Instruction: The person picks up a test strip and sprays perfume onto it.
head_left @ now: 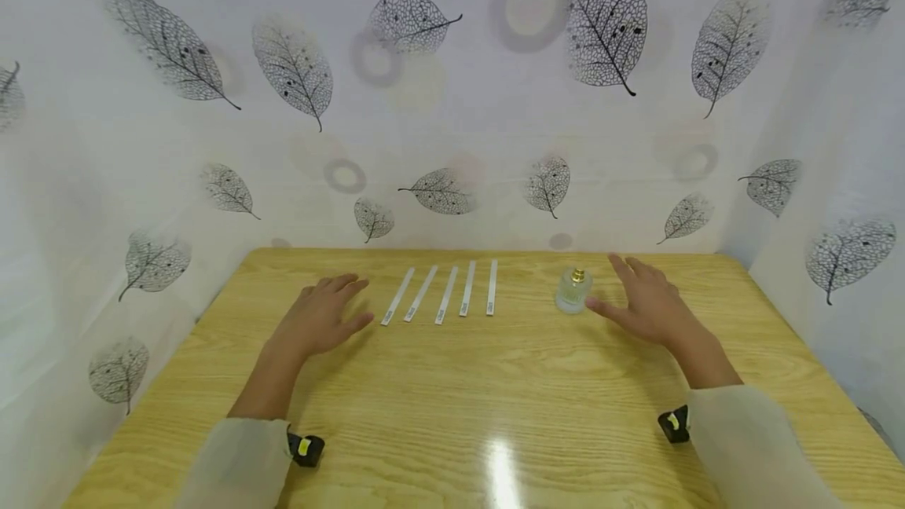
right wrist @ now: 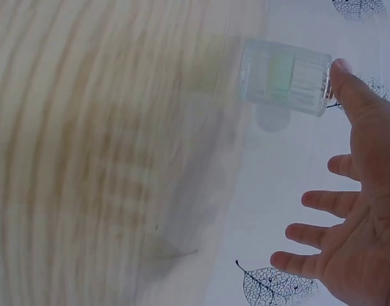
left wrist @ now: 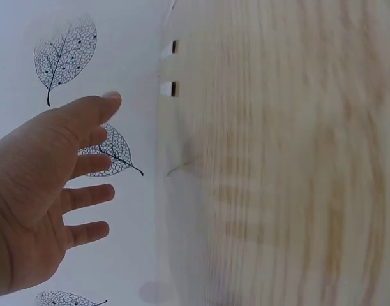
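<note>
A clear glass perfume bottle [head_left: 574, 291] with a gold neck stands upright at the back right of the table; the right wrist view shows the same bottle [right wrist: 284, 76] close up. My right hand [head_left: 646, 305] is just right of it, fingers spread and holding nothing; whether the thumb touches the glass I cannot tell. Several white paper strips [head_left: 447, 295], each with small dark print at its near end, lie fanned in a row left of the bottle. Left of these strips hovers my left hand [head_left: 321, 316], its fingers apart and nothing in its grasp.
The wooden table [head_left: 424, 399] reaches back to a pale curtain [head_left: 452, 132] printed with dark leaves, which also closes in both sides. Light glares off the table's front. A small black device [head_left: 306, 450] sits at the left cuff, another black device [head_left: 675, 424] at the right.
</note>
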{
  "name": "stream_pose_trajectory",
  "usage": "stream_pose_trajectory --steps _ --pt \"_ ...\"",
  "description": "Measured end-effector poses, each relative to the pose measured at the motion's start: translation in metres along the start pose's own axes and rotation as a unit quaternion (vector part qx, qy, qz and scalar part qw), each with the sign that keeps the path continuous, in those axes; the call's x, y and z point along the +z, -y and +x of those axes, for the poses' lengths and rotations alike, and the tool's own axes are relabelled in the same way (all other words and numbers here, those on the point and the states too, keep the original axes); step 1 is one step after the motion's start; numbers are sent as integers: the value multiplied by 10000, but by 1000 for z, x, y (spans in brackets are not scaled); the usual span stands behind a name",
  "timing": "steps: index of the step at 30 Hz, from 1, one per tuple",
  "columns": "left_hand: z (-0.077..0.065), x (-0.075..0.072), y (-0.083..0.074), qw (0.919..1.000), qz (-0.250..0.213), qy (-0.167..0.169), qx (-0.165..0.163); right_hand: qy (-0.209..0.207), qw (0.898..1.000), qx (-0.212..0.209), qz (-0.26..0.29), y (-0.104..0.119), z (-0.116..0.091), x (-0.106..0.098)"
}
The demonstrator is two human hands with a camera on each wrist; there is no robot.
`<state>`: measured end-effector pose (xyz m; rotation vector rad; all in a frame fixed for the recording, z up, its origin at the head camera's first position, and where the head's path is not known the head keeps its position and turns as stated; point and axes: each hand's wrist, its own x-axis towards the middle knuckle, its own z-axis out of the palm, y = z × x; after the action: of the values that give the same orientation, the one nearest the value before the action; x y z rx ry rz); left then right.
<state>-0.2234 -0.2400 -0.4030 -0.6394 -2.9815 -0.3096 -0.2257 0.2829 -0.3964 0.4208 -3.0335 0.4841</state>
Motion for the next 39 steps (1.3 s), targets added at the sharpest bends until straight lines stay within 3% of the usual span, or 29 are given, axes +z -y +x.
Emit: stream_pose_trajectory --steps 8,20,30,39 --pt "9 5 -5 9980 -493 250 -301 29 9990 -208 403 13 11 5" --pt "21 14 -13 9879 -1185 761 -648 348 9959 -246 804 22 27 16" --pt "27 20 -16 9818 -1562 797 -733 419 9933 -129 1071 23 36 26" --pt "30 25 -16 9796 -1668 717 -861 410 9870 271 1528 24 40 27"
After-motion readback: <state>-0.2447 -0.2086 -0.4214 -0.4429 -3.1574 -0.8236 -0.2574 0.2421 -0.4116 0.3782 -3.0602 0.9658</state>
